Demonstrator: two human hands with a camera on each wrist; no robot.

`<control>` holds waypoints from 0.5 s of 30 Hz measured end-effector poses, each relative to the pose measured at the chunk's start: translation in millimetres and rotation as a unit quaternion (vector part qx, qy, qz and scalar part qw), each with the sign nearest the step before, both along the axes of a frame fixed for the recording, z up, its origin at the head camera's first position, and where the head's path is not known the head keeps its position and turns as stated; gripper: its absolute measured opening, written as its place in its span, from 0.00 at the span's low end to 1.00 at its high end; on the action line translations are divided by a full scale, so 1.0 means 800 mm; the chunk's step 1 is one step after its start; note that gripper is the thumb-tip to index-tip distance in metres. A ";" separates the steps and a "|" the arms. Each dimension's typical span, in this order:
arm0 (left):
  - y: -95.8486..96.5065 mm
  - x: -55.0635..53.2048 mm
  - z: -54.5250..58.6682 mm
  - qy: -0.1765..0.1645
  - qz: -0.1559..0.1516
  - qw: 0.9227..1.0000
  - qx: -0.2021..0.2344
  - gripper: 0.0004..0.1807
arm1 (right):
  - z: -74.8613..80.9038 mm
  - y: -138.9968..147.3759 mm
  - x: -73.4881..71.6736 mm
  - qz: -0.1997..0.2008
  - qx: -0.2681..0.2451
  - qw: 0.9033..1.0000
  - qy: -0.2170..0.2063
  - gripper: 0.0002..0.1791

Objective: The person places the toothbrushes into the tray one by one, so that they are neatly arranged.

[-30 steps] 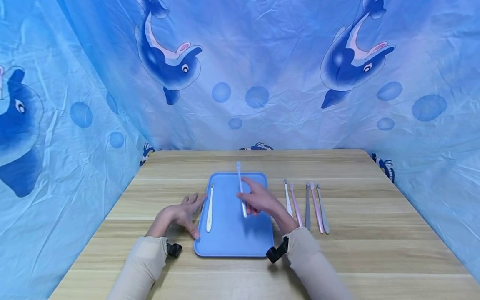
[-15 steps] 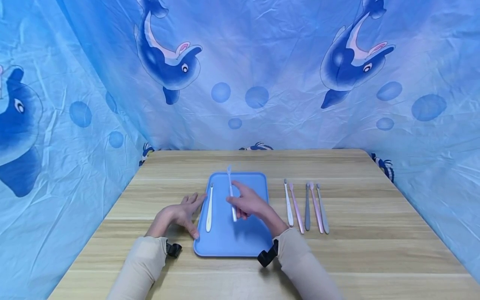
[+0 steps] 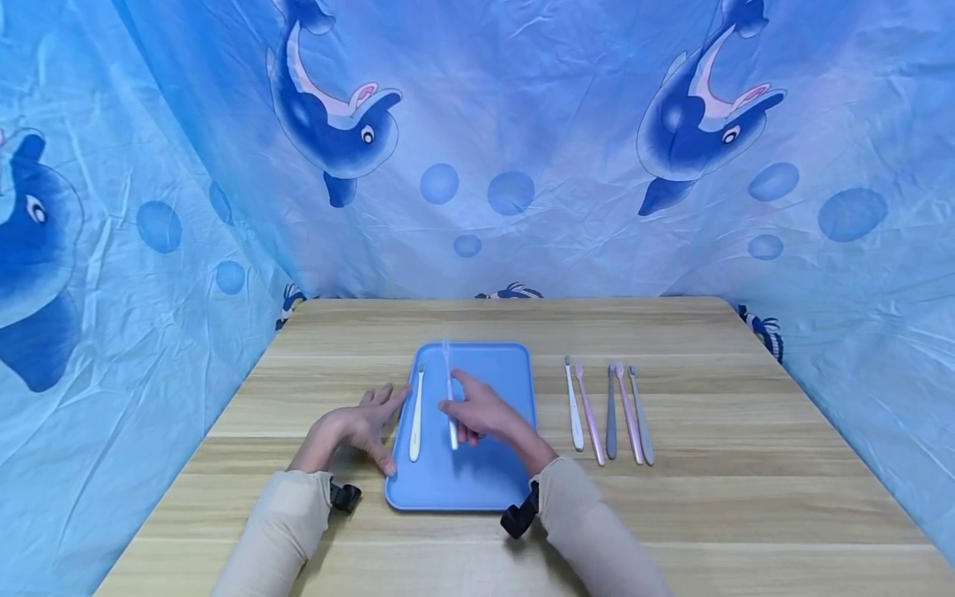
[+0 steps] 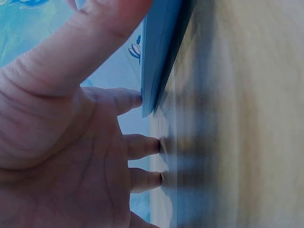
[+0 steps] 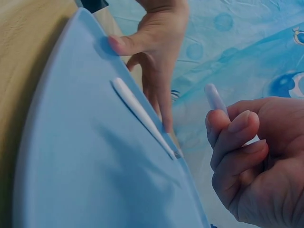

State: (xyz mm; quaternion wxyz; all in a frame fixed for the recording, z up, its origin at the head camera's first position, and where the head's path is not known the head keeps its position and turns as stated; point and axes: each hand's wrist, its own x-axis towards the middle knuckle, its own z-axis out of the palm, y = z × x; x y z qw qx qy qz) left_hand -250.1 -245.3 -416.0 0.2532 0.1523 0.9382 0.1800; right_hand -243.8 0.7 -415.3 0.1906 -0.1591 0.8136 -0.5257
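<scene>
My right hand (image 3: 481,410) pinches a pale toothbrush (image 3: 452,431) above the blue tray (image 3: 485,489), its head pointing away from me. In the right wrist view the handle end of this toothbrush (image 5: 216,99) sticks out past curled fingers, and a shadow falls on the tray below. A white toothbrush (image 3: 416,423) lies along the tray's left side. My left hand (image 3: 361,427) rests at the tray's left edge, thumb and index finger touching the rim, fingers spread. In the left wrist view the other fingertips (image 4: 151,179) reach down to the table beside the tray.
Right of the tray several toothbrushes lie side by side on the wooden table (image 3: 746,497): a white one (image 3: 574,414), pink ones (image 3: 590,414) and grey ones (image 3: 612,423). A blue dolphin-print curtain (image 3: 477,124) hangs behind and at both sides.
My right hand has carried the pale toothbrush leftward and a little toward me, closer to the white toothbrush on the tray. The left hand has stayed at the rim.
</scene>
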 end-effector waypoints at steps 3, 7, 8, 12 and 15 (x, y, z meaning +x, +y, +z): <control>0.000 0.000 0.000 0.000 0.000 1.000 -0.002 0.81 | -0.002 -0.004 0.001 0.000 0.007 1.000 -0.004 0.40; 0.001 0.000 -0.001 0.000 0.001 1.000 -0.005 0.81 | -0.001 -0.009 0.001 -0.001 0.009 1.000 -0.007 0.40; 0.001 0.000 -0.001 0.000 0.001 1.000 -0.005 0.81 | -0.001 -0.010 0.001 -0.001 0.009 1.000 -0.008 0.40; 0.001 0.000 -0.002 0.000 0.003 1.000 -0.006 0.80 | -0.003 -0.015 0.001 -0.004 0.009 1.000 -0.011 0.40; 0.001 0.001 -0.002 0.000 0.004 1.000 -0.006 0.80 | -0.006 -0.019 0.000 -0.004 0.011 1.000 -0.014 0.40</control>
